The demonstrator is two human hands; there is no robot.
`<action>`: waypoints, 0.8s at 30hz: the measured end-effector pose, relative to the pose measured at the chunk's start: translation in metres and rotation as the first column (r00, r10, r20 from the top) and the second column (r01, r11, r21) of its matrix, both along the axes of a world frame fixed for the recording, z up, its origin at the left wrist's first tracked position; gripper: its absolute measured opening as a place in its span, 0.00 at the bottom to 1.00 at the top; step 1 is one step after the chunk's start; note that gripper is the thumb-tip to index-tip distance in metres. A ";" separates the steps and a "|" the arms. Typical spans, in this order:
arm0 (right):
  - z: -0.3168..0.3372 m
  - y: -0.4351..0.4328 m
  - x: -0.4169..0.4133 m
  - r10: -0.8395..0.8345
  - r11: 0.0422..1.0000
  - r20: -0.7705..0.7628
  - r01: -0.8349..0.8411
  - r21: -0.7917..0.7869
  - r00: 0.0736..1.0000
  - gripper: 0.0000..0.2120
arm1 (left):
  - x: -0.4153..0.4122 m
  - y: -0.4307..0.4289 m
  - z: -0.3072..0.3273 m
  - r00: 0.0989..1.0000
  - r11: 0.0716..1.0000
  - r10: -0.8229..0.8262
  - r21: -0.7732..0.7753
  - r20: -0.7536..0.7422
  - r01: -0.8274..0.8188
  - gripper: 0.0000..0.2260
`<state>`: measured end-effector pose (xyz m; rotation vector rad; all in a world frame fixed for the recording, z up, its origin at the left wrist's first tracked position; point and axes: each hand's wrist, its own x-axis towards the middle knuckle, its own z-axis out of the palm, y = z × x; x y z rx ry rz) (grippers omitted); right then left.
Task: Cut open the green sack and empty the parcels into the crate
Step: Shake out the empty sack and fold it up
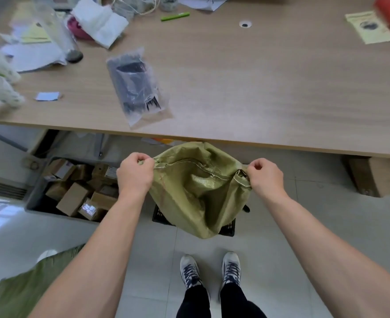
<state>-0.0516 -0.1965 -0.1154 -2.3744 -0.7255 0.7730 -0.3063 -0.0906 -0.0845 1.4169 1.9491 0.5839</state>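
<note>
Hands, left (135, 174) and right (265, 174), pinch green sack (196, 193) by its stitched edge, body hanging floorward.

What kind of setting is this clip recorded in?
Probably a parcel-sorting or mailroom workspace: a grey crate full of small cardboard parcels, a green woven sack held open, and a cluttered wooden-topped table.

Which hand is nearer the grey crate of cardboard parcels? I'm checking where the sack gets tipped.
Left. The left hand grips the green sack right beside the crate; the right hand holds the sack's far edge, farther away.
</note>
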 end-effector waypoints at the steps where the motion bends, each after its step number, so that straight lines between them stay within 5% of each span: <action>1: 0.001 0.003 0.000 -0.011 1.000 -0.013 0.012 0.016 1.000 0.10 | 0.001 0.003 -0.001 1.000 1.000 0.008 0.007 0.011 -0.008 0.07; 12: 0.008 0.014 0.021 -0.052 0.995 -0.001 0.052 -0.084 0.999 0.11 | -0.018 0.013 0.002 0.996 0.998 0.045 -0.032 -0.082 -0.047 0.10; 20: 0.016 0.020 0.022 -0.042 0.998 0.027 0.041 0.043 0.999 0.10 | -0.014 0.022 0.016 0.998 0.998 0.057 0.043 -0.021 -0.056 0.08; 24: 0.013 0.022 0.006 0.035 0.999 0.034 -0.035 -0.010 0.999 0.10 | -0.005 0.026 0.015 0.997 0.998 -0.019 -0.063 -0.074 0.014 0.10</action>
